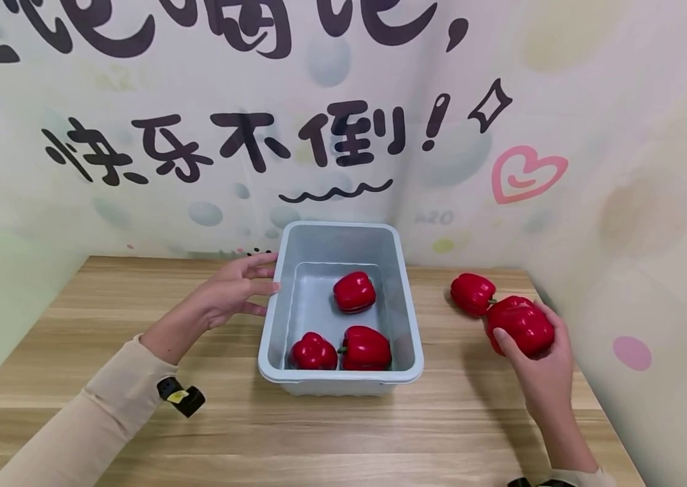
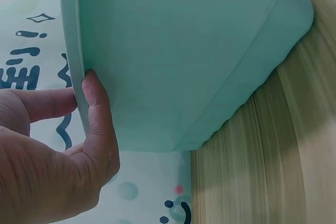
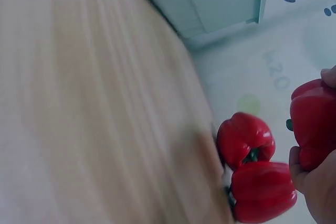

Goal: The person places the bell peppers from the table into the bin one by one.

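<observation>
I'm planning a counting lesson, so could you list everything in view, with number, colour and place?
Table: one, wood-toned, under the bin
Bin: one, pale blue-grey, on the table
Peppers in the bin: three, red, two at the near end, one farther back
Peppers on the table: two, red, right of the bin
Held pepper: one, red, in the right hand
Backdrop: one, mostly white with black lettering, behind the table
Wrist gear: two, black, one per wrist
Sleeves: two, beige, on the arms
Left hand: one, bare, fingers at the bin's rim
Right hand: one, bare, fingers round the held pepper
</observation>
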Available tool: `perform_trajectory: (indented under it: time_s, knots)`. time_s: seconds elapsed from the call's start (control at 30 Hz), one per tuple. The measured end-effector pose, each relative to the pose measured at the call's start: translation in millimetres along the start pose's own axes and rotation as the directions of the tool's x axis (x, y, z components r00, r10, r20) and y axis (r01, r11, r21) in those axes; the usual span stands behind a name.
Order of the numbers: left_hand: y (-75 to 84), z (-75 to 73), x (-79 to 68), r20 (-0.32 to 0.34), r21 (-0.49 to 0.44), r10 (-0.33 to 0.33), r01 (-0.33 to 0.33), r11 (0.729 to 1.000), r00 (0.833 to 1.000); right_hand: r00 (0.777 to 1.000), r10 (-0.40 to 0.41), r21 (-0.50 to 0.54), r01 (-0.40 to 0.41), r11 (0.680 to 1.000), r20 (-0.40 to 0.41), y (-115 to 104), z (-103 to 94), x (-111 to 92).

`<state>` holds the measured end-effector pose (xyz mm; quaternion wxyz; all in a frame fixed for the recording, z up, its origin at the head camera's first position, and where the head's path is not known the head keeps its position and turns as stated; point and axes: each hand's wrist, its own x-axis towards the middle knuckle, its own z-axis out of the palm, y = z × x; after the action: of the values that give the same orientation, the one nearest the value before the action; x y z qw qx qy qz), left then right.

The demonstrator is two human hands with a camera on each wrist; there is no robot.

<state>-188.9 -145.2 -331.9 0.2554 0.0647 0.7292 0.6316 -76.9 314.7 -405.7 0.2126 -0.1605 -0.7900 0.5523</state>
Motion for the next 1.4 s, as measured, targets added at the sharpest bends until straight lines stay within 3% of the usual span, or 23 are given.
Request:
perform_trajectory:
  time_s: [0.63, 0.93, 1.4]
  knots:
    - [0.5, 0.1, 0.5, 0.003, -0.013, -0.001, 0.001, 1.000, 1.000, 0.977, -0.020, 0.182, -0.019, 0.983, 0.210, -35.6, 22.2, 17.4]
    - [0.5, 0.6, -0.3, 0.003, -0.008, 0.000, 0.000, 1.000, 1.000, 0.965, 0.004, 0.142, -0.043, 0.989, 0.264, -54.6, 27.8, 22.1]
    - [-0.9, 0.7, 0.3, -0.002, -0.017, -0.008, 0.008, 1.000, 1.000, 0.947, -0.029, 0.263, -0.059, 0.963, 0.320, -77.9, 40.7, 29.7]
